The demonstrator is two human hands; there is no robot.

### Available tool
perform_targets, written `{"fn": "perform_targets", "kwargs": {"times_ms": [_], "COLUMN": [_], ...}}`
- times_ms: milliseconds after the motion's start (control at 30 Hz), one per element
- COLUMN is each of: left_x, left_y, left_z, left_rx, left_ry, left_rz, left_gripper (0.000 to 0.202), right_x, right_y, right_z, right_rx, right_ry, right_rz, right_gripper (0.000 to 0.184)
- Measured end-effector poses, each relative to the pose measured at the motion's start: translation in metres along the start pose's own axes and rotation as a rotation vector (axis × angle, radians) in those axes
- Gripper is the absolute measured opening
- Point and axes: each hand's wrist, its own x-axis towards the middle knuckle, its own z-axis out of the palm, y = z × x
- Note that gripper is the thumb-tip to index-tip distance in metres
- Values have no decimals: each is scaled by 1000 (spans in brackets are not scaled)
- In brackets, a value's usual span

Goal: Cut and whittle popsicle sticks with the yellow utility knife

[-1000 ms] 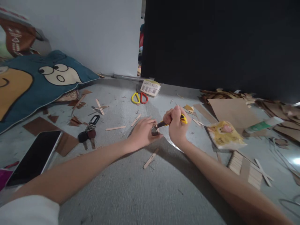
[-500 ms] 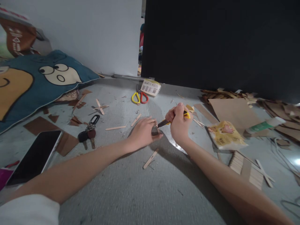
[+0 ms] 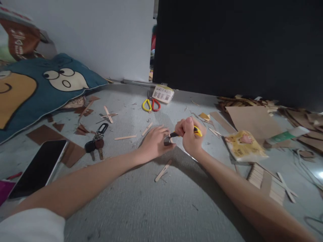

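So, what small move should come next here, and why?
Probably ease the left hand back slightly before any cut: the right hand grips a yellow-handled cutter, its dark end pointing at the small wooden piece in the left hand's grasp, close to that hand.

This seems to be a makeshift craft corner, perhaps in a home, where a pale wall (image 3: 101,37) and a black panel (image 3: 237,47) back the far edge of a grey counter (image 3: 121,205). Scissors (image 3: 152,101), a yellow-and-black tool (image 3: 198,131), a bundle of wooden sticks (image 3: 256,176) and cardboard (image 3: 248,119) speak of handiwork; a cartoon cushion (image 3: 54,90) at the far left corner, keys (image 3: 95,144) and a phone (image 3: 39,169) near the left edge look domestic.
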Motion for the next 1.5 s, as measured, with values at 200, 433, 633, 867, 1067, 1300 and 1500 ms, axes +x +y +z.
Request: {"fn": "perform_targets", "kwargs": {"times_ms": [200,433,633,867,1067,1300,1500], "left_x": [0,-1,-2,-1,2,4,4], "left_y": [0,5,9,9,2,-1,2], "left_z": [1,-1,-1,1,3,7,7], "left_rx": [6,52,144,180,118,50,34], "left_ry": [-23,-107,-132,-122,-72,-36,-24], "left_rz": [-7,-69,-100,-120,-90,-71,-89], "left_gripper": [20,23,36,42,32,29,26], "right_x": [5,1,-6,-8,-8,-1,-2], "right_y": [-3,-2,-2,-1,1,-2,-8], "right_z": [2,4,4,4,3,7,7], "right_rx": [3,91,50,29,30,11,-59], "right_ry": [33,133,215,224,185,219,173], "right_rz": [36,62,63,59,63,82,52], "right_gripper": [58,57,59,58,58,56,56]}}
